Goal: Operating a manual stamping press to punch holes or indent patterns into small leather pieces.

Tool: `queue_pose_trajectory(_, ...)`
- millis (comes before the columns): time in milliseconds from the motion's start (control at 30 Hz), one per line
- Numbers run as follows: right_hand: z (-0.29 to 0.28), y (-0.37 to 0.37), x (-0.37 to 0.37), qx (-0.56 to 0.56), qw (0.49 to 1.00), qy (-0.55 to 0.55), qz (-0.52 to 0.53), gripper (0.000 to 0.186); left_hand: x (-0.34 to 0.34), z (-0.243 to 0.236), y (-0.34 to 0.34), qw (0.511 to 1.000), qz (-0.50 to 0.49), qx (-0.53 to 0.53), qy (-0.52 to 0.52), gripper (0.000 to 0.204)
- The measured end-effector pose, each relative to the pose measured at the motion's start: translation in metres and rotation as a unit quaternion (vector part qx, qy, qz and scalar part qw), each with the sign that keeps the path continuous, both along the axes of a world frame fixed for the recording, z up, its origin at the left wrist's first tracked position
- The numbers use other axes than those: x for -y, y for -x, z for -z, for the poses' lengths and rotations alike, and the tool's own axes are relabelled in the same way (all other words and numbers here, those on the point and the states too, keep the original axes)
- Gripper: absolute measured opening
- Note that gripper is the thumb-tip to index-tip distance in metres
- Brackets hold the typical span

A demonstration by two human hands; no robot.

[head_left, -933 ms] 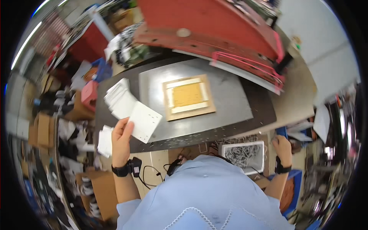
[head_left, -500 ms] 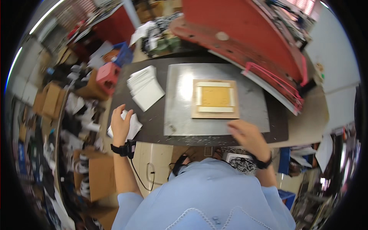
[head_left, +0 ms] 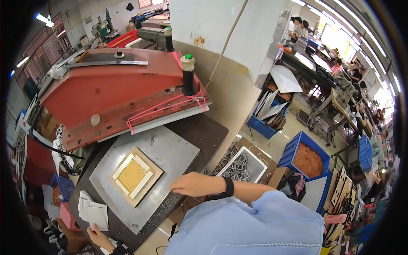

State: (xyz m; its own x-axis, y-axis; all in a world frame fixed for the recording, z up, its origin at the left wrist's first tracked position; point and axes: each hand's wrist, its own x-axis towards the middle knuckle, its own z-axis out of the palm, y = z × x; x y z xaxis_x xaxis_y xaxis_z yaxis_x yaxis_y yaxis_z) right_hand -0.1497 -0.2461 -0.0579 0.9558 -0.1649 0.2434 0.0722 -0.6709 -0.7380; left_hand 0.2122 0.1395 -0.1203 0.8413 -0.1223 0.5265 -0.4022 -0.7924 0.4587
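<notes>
Both hands sit at the tabletop's [head_left: 199, 131] near edge: the left hand [head_left: 100, 238], low left, fingers loosely apart, touches the white card stack [head_left: 94, 210], while the right hand [head_left: 196, 185], lightly curled and empty, hovers beside the grey plate [head_left: 170, 148] carrying the square die [head_left: 135, 175].

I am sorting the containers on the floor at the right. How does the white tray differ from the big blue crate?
The white rectangular tray is shallow and pale; the large blue plastic crate is deeper and dark blue. The tray holds tangled dark, thin scrap pieces; the crate holds a brownish heap. The tray lies nearer the black worktable; the crate stands further right. Both are open-topped and rectangular.
</notes>
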Motion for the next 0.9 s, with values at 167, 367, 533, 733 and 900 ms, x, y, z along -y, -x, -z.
queue_pose_trajectory(167, -0.015, 0.004, 0.015, -0.061, 0.991, -0.107, 0.056, 0.030, 0.046, -0.100, 0.070, 0.963, 0.104, -0.131, 0.213, 0.023)
queue_pose_trajectory(367, -0.053, -0.029, -0.015, -0.105, 0.926, -0.361, -0.033, 0.028, 0.132, -0.111, 0.171, 0.871, 0.279, -0.367, 0.168, 0.017)
queue_pose_trajectory(533, -0.035, -0.031, 0.001, -0.150, 0.963, -0.225, 0.014, 0.021, 0.160, -0.087, 0.190, 0.795, 0.333, -0.441, 0.248, 0.019)
queue_pose_trajectory(733, -0.017, -0.064, 0.062, -0.044, 0.932, -0.306, 0.188, 0.022, 0.173, -0.063, 0.147, 0.922, 0.359, -0.129, 0.064, 0.025)
queue_pose_trajectory(900, -0.011, -0.116, 0.050, -0.084, 0.927, -0.345, 0.125, 0.023, 0.180, -0.056, 0.136, 0.923, 0.364, -0.126, 0.018, 0.023)
